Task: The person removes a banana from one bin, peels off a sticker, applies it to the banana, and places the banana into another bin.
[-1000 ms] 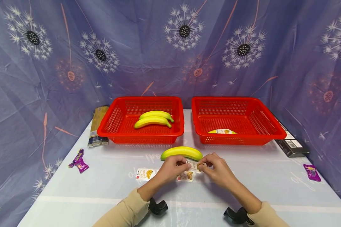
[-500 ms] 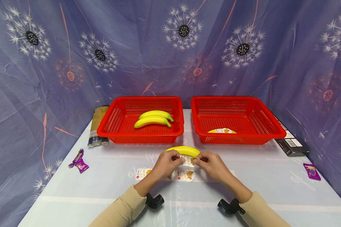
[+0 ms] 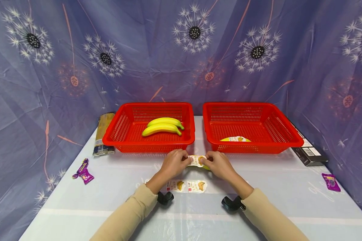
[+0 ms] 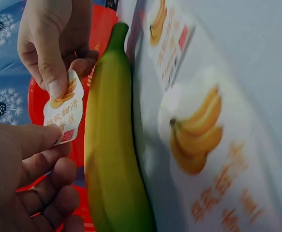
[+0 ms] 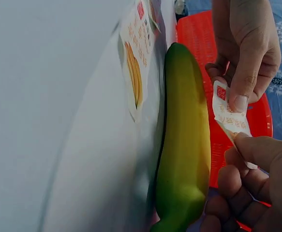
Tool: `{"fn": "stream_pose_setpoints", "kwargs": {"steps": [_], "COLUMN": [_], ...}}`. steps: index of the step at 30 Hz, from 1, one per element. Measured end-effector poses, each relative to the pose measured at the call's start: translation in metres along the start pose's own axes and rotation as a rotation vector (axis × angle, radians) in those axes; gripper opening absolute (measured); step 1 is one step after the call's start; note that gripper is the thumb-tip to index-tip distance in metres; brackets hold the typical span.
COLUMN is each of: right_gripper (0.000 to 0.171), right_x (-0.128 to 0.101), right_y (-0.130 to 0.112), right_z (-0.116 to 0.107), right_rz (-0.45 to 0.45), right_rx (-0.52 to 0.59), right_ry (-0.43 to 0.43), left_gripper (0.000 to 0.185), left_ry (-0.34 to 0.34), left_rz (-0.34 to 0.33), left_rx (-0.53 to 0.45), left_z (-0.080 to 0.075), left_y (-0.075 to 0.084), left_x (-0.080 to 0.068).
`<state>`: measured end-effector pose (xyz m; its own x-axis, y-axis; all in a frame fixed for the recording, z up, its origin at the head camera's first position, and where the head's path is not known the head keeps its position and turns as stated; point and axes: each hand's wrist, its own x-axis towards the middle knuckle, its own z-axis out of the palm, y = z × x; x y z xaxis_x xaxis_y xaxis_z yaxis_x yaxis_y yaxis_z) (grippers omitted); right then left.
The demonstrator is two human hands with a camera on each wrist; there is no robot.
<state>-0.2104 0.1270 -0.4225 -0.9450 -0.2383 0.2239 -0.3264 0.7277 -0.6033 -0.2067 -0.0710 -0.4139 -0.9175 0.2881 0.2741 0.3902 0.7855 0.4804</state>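
"Reaching in from the near edge, two beige sleeves [image 3: 129,214] are stretching over the pale table [image 3: 199,231]. What is lying between them?"

"A strip of stickers [image 3: 197,186] is lying flat. Two of its stickers are now showing whole, since the left hand [image 3: 175,164] is no longer covering part of one, as half a second ago."

"What are the hands gripping?"

"The left thumb and finger are pinching the red-marked end of a loose sticker [image 3: 196,161]; the right hand [image 3: 220,164] is pinching the end with the fruit picture."

"Is it shifting?"

"Yes, both hands are holding it farther forward than before. In the head view it is now hiding much of the loose banana [image 4: 112,145], which is lying on the table beyond the strip. Whether they are touching, I cannot tell."

"And farther off?"

"Purple sweets [image 3: 85,172] are lying near the left edge. The left basket [image 3: 151,147] is holding two bananas [image 3: 161,129], the right basket [image 3: 250,147] a stickered banana [image 3: 225,139]; these are staying put. Behind everything, a flowered curtain [image 3: 138,67] is hanging."
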Motion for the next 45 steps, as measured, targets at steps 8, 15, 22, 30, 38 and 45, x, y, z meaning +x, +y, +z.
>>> {"fn": "stream_pose_setpoints", "kwargs": {"steps": [8, 15, 22, 30, 38, 45], "right_gripper": [0.03, 0.034, 0.03, 0.023, 0.019, 0.021], "right_x": [0.011, 0.016, 0.017, 0.014, 0.01, 0.003], "right_y": [-0.006, -0.008, -0.008, -0.008, -0.002, 0.007], "right_z": [0.003, 0.007, 0.01, 0.015, 0.013, 0.012], "right_rz": [0.01, 0.018, -0.017, -0.101, -0.088, -0.155], "right_rx": [-0.108, -0.187, -0.227, -0.297, -0.259, -0.178], "right_ry": [-0.025, -0.044, -0.011, 0.09, 0.102, 0.118], "left_gripper": [0.022, 0.025, 0.024, 0.023, 0.018, 0.026], "left_ry": [0.025, 0.049, 0.09, 0.131, 0.15, 0.097], "left_rz": [0.014, 0.012, 0.007, 0.033, 0.069, 0.093], "left_rx": [0.137, 0.192, 0.233, 0.255, 0.225, 0.127], "left_z": [0.001, 0.005, 0.01, 0.014, 0.016, 0.013], "left_y": [-0.003, -0.003, -0.003, -0.003, -0.008, -0.011], "left_x": [0.01, 0.012, 0.011, 0.008, 0.005, -0.001]}}
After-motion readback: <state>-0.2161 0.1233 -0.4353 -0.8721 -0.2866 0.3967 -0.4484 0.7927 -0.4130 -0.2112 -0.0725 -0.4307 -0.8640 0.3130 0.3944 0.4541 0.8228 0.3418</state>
